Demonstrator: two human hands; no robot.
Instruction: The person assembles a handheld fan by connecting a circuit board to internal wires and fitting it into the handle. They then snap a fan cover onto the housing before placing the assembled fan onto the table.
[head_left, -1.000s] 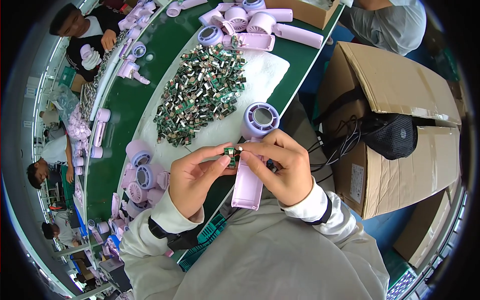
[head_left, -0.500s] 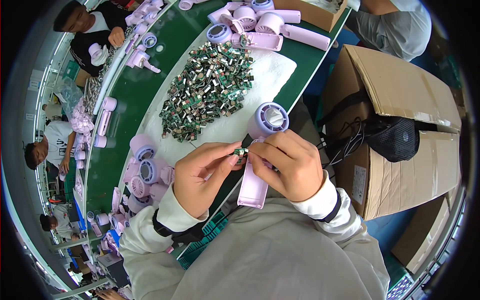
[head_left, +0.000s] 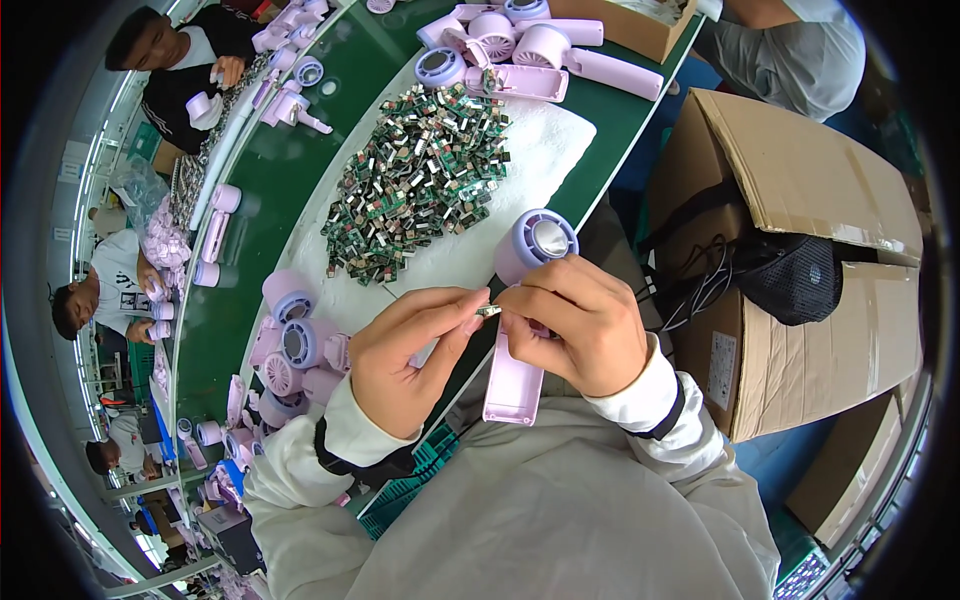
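Note:
My left hand pinches a small green circuit board between thumb and fingertips. Against the board's right end, the thumb and forefinger of my right hand are pressed together; what lies between them is too small to make out. Beneath the right hand runs a lilac handheld fan with its handle open like a trough. Its round head, with a silvery centre, shows beyond my knuckles. My fingers hide the middle of the fan, so whether the right hand also grips it is unclear.
A large heap of circuit boards covers a white sheet on the green table. Lilac fan parts lie left of my hands, more fan bodies at the far end. Cardboard boxes stand at right. Several people sit across the table.
The circuit board has tilted in my left fingers and shows a narrower side. The fan's handle has shifted slightly right and nearer to me. Both hands stay together.

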